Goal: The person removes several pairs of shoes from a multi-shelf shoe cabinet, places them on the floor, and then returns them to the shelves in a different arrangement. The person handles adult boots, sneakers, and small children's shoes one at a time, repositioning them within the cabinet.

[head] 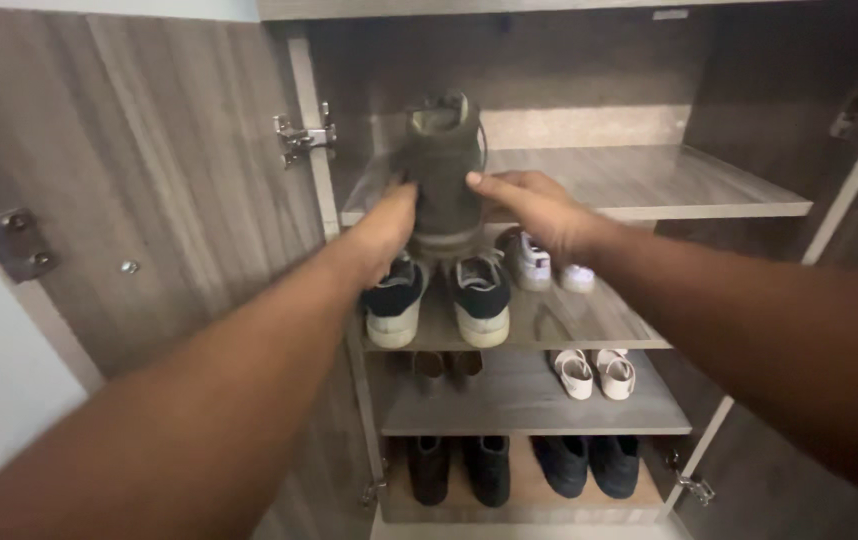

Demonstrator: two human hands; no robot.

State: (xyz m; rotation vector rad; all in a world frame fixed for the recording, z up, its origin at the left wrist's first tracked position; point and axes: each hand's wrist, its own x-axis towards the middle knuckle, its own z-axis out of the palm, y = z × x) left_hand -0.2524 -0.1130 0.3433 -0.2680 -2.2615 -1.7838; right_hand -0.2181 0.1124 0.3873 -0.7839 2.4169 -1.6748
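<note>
At the cabinet's top shelf (649, 185), you're gripping a dark olive high-top boot (444, 165) w/ both hands: left hand (386, 225) clasping its left side, right hand (539, 205) pressing its right side. Below, dark sneakers (439, 295) are sitting left, white pair (547, 265) right.
</note>
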